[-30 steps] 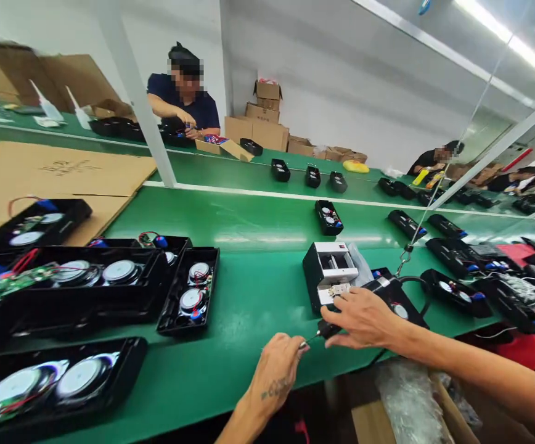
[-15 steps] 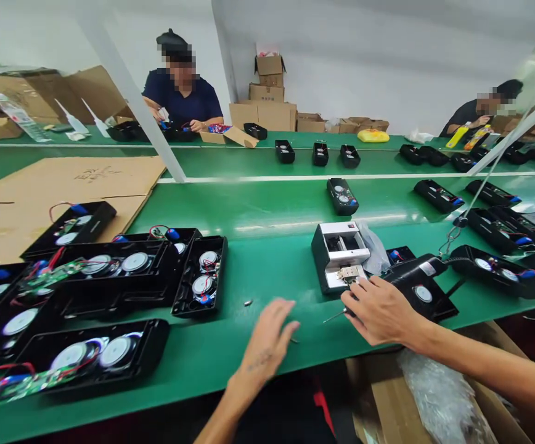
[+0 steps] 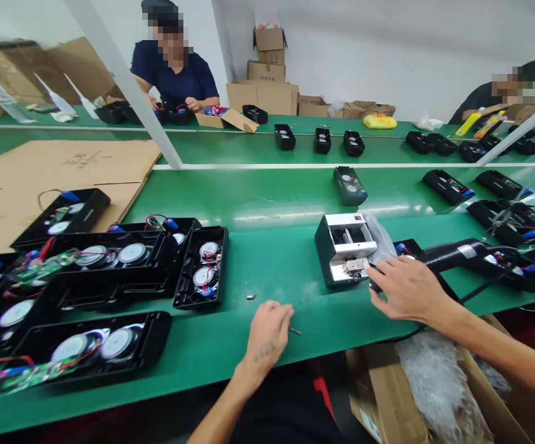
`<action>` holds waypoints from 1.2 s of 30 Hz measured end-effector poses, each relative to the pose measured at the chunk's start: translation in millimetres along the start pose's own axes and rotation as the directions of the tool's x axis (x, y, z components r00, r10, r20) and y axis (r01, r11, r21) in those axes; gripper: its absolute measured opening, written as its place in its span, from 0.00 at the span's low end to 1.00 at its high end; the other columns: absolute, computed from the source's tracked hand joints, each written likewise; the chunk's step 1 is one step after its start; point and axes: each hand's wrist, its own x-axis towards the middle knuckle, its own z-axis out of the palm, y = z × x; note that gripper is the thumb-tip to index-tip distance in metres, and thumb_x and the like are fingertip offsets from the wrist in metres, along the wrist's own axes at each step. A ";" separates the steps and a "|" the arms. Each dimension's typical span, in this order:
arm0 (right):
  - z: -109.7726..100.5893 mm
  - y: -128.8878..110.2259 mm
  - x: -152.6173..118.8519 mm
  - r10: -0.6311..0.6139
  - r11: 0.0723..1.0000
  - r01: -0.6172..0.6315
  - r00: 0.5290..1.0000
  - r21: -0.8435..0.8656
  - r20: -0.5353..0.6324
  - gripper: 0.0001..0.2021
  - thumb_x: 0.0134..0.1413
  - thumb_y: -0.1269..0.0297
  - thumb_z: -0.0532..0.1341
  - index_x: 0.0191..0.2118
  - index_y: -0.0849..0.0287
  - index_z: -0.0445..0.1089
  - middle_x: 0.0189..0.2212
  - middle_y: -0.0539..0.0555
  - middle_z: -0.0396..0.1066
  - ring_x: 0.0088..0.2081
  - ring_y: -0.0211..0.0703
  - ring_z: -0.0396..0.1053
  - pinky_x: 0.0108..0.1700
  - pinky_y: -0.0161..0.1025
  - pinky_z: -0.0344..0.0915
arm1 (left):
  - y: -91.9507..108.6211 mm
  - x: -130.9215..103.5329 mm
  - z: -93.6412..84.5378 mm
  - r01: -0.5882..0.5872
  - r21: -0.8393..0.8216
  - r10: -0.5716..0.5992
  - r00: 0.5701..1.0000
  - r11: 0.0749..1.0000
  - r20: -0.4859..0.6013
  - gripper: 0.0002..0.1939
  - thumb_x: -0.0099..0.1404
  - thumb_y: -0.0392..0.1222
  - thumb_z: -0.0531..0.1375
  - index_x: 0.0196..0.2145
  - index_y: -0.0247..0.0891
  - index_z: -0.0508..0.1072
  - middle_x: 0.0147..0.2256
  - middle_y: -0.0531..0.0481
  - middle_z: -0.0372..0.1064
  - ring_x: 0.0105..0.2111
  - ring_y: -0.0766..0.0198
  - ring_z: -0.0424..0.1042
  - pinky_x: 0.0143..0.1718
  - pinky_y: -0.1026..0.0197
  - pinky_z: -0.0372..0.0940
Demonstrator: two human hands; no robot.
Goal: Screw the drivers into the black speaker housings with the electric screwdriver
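My left hand (image 3: 268, 330) hovers low over the front of the green bench (image 3: 258, 259), its fingers pinched together. A faint, thin streak shows beside its fingertips, too blurred to name. Just right of that hand a small metal rod (image 3: 295, 331) lies on the bench, and a short metal piece (image 3: 250, 297) lies to its upper left. My right hand (image 3: 404, 287) is wrapped round a black electric screwdriver (image 3: 455, 254), whose nose points left, close to the white-and-black screw feeder (image 3: 348, 246). My fingers hide part of the screwdriver.
Black speaker housings (image 3: 124, 277) with white speakers and wires crowd the left; more housings (image 3: 447, 186) stand at right. A cardboard sheet (image 3: 64, 166) lies at back left. Two people work across the bench. Below right is a carton (image 3: 387, 382) with plastic wrap.
My right hand has moved right and up with the screwdriver, and the thin shaft at its nose no longer shows. My left hand's spread fingers have closed into a pinch.
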 end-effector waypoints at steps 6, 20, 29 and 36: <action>9.4 -27.1 1.4 -0.059 0.998 0.055 0.992 0.034 0.114 0.06 0.56 0.61 0.64 0.34 0.58 0.73 0.34 0.61 0.74 0.36 0.54 0.65 0.41 0.49 0.49 | -35.7 18.7 -23.9 -0.157 0.240 0.179 0.981 0.958 -0.071 0.15 0.77 0.48 0.60 0.55 0.43 0.79 0.55 0.41 0.75 0.63 0.45 0.67 0.66 0.37 0.66; -11.6 -39.3 40.7 -0.134 0.984 0.142 0.988 0.106 -0.079 0.08 0.57 0.60 0.60 0.37 0.59 0.71 0.35 0.58 0.73 0.36 0.50 0.60 0.40 0.48 0.49 | 13.1 -1.2 -1.4 -0.068 -0.086 0.072 0.996 0.994 0.051 0.13 0.82 0.48 0.51 0.45 0.43 0.74 0.37 0.52 0.81 0.38 0.63 0.80 0.44 0.60 0.73; -20.9 -52.4 52.5 -0.099 0.979 0.140 0.960 0.146 -0.262 0.06 0.52 0.61 0.61 0.32 0.57 0.69 0.30 0.55 0.70 0.33 0.49 0.58 0.38 0.48 0.50 | 75.2 21.8 -15.9 0.175 -0.541 -0.113 0.983 0.823 0.146 0.20 0.73 0.61 0.58 0.37 0.41 0.73 0.28 0.51 0.78 0.31 0.61 0.74 0.37 0.60 0.65; -25.5 -60.7 50.9 -0.131 0.974 0.162 0.973 0.161 -0.191 0.06 0.53 0.61 0.61 0.34 0.57 0.70 0.31 0.55 0.72 0.34 0.50 0.62 0.39 0.48 0.50 | 67.7 23.5 -22.8 0.278 -0.677 -0.094 0.951 0.681 0.295 0.22 0.69 0.65 0.63 0.36 0.41 0.72 0.26 0.53 0.74 0.29 0.62 0.72 0.36 0.60 0.64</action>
